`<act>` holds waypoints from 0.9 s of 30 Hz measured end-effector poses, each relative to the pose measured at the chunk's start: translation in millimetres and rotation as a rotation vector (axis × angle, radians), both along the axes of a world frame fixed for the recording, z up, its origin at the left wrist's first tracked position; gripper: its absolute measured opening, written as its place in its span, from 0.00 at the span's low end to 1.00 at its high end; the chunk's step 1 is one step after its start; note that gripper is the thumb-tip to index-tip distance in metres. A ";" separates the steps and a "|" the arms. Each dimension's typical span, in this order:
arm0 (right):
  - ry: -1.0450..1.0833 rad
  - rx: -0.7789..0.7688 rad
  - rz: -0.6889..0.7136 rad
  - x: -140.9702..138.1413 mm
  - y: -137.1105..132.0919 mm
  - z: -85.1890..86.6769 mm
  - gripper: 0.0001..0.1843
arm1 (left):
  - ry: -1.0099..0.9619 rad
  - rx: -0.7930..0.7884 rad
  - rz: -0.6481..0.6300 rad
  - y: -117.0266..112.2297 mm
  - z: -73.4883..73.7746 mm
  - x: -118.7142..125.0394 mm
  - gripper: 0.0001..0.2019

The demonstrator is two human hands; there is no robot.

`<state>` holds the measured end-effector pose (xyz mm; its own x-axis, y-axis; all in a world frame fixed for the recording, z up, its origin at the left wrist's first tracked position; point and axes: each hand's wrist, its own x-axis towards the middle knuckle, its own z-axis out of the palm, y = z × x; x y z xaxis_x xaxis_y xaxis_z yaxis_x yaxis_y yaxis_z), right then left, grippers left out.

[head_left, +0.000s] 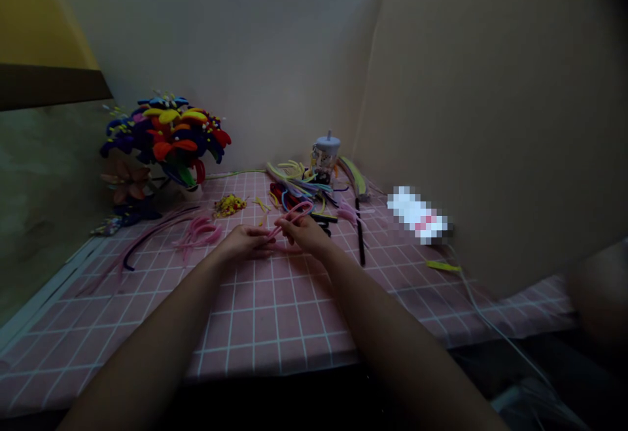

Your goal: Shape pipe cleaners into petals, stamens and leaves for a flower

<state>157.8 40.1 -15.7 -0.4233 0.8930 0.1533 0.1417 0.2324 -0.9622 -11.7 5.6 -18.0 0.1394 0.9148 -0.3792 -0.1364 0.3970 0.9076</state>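
Observation:
Above the middle of the table, my left hand and my right hand both grip a pink pipe cleaner. It bends into a loop that rises past my right fingers. Each hand is closed, thumb against fingers. Left of my left hand lie several pink looped pipe cleaners. To the right of my right hand is another bunch of pink loops. Just behind my hands rests a heap of many-coloured pipe cleaners.
A bouquet of pipe-cleaner flowers stands back left. Near it lies a pile of small yellow and red pieces. A lidded cup stands at the back, and a pixelated phone-like object with a cable sits right. Upright panels border the pink checked tablecloth.

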 end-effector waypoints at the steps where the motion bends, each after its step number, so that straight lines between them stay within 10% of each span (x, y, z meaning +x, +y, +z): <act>1: -0.010 0.002 0.000 0.2 0.2 0.0 0.12 | 0.000 -0.008 0.001 -0.2 0.7 0.1 0.09; 27: -0.063 0.096 0.050 -2.0 -1.8 -3.6 0.06 | 0.056 0.096 -0.160 -3.3 -1.6 1.0 0.12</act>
